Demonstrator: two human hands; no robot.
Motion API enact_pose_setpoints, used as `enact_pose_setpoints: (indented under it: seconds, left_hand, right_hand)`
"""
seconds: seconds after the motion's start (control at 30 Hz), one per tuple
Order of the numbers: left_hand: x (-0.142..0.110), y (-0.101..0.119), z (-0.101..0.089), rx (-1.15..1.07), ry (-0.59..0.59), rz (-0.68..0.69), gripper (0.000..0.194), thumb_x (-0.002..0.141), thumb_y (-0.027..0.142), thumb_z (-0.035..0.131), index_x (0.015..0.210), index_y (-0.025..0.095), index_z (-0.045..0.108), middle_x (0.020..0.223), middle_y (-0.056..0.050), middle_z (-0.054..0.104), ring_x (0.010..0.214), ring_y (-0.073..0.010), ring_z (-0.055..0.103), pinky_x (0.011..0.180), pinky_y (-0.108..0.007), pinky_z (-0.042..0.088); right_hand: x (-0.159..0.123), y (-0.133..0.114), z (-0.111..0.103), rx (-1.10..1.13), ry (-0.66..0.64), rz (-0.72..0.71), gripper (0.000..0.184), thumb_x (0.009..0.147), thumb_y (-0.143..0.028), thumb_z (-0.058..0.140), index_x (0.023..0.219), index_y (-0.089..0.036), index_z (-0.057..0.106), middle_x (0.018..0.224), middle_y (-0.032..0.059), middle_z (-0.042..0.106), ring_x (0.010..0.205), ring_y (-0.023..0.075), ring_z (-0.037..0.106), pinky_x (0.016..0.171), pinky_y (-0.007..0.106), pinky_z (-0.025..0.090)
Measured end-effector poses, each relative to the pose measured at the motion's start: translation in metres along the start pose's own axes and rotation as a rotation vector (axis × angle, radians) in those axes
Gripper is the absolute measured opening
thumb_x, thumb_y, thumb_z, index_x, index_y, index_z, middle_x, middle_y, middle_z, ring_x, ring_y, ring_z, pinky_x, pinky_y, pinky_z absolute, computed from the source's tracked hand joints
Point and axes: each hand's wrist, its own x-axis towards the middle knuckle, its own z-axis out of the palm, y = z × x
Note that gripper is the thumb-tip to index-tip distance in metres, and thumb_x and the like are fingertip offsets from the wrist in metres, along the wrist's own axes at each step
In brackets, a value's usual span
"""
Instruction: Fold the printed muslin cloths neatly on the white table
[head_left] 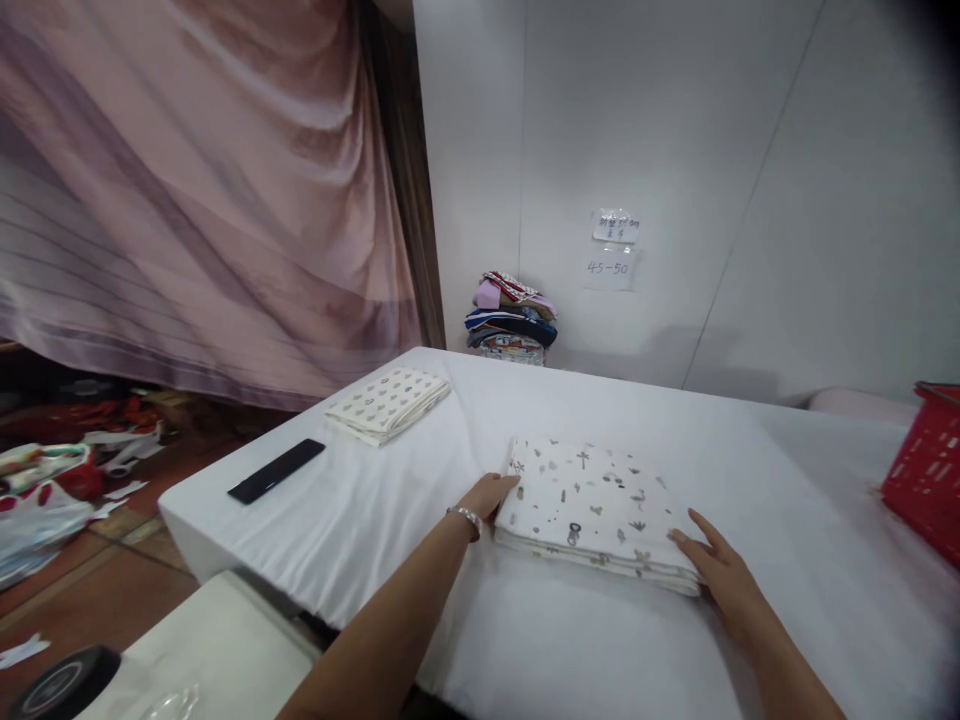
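A folded white cloth [592, 500] with small grey and brown prints lies flat on the white-covered table in front of me. My left hand [489, 494] is closed at its left edge, the fingertips on the top layer and the rest of the fingers partly hidden. A bracelet circles that wrist. At the cloth's right corner is my right hand [716, 570], its thumb touching the top and its index finger stretched out and apart. Farther back on the left sits a second folded cloth [388, 402], cream with small heart-like prints.
A black flat slab [277, 471] lies near the left edge of the table [360, 540]. Stacked fabrics [512, 318] stand behind it by the wall. A red basket [926, 470] is at the right. Below left are a white surface [195, 660] and a black roll [66, 683].
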Motion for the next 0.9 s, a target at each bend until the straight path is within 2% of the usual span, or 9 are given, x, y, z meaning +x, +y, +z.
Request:
enact_pose_setpoints:
  seconds: [0.13,0.27,0.43,0.53,0.63,0.77,0.9]
  left_hand:
    - [-0.002,-0.004,0.003,0.007,0.029,-0.023,0.049,0.077,0.044,0.052,0.121,0.022,0.048,0.112,-0.006,0.062,0.101,-0.0213,0.058,0.079,-0.03,0.047]
    - [-0.005,-0.004,0.005,0.009,0.075,-0.054,0.058,0.077,0.037,0.052,0.129,0.017,0.037,0.123,-0.009,0.055,0.107,-0.0188,0.054,0.084,-0.027,0.044]
    - [-0.008,-0.005,-0.001,-0.004,0.101,-0.081,0.061,0.075,0.037,0.056,0.129,0.016,0.037,0.129,-0.011,0.049,0.111,-0.0192,0.051,0.086,-0.026,0.043]
    - [-0.012,-0.007,-0.006,-0.04,0.067,-0.093,0.06,0.077,0.044,0.052,0.127,0.014,0.04,0.124,-0.012,0.053,0.103,-0.0198,0.056,0.077,-0.026,0.047]
    - [-0.018,-0.009,-0.011,-0.134,-0.027,-0.117,0.062,0.077,0.048,0.051,0.127,0.014,0.038,0.116,-0.012,0.059,0.093,-0.0205,0.061,0.065,-0.027,0.049]
    - [-0.026,-0.011,-0.014,-0.282,-0.144,-0.166,0.066,0.072,0.036,0.059,0.131,0.018,0.034,0.107,-0.008,0.063,0.085,-0.0197,0.062,0.062,-0.028,0.05]
    - [-0.023,-0.017,-0.016,-0.246,-0.104,-0.145,0.064,0.07,0.028,0.062,0.128,0.022,0.038,0.106,-0.007,0.062,0.081,-0.0163,0.061,0.061,-0.025,0.048]
  right_hand:
    - [-0.002,-0.003,0.001,-0.011,0.002,0.006,0.083,0.062,-0.05,0.069,0.134,-0.026,0.036,0.091,0.005,0.065,0.084,0.0224,0.062,0.07,0.029,0.048]
    - [-0.006,-0.005,0.002,-0.021,0.018,-0.025,0.084,0.061,-0.049,0.07,0.135,-0.025,0.036,0.092,0.0063,0.064,0.086,0.0234,0.062,0.072,0.03,0.047]
    - [-0.009,-0.002,-0.001,-0.086,-0.11,0.029,0.088,0.061,-0.047,0.071,0.137,-0.026,0.032,0.088,0.0056,0.065,0.079,0.0227,0.063,0.071,0.031,0.047]
    - [-0.009,-0.004,-0.003,-0.13,-0.132,0.054,0.086,0.061,-0.045,0.072,0.136,-0.026,0.034,0.087,0.0062,0.066,0.078,0.0231,0.063,0.073,0.032,0.047]
    - [-0.011,-0.006,-0.004,-0.128,-0.149,0.069,0.088,0.061,-0.045,0.072,0.137,-0.025,0.033,0.086,0.0062,0.066,0.077,0.0236,0.063,0.073,0.033,0.047]
    - [-0.012,-0.005,-0.004,-0.077,-0.168,0.064,0.089,0.062,-0.048,0.072,0.138,-0.026,0.03,0.083,0.0055,0.066,0.074,0.0231,0.063,0.069,0.032,0.048]
    - [-0.015,-0.001,-0.003,-0.076,-0.136,0.047,0.087,0.061,-0.045,0.073,0.136,-0.027,0.034,0.084,0.0051,0.065,0.076,0.0221,0.063,0.07,0.03,0.048]
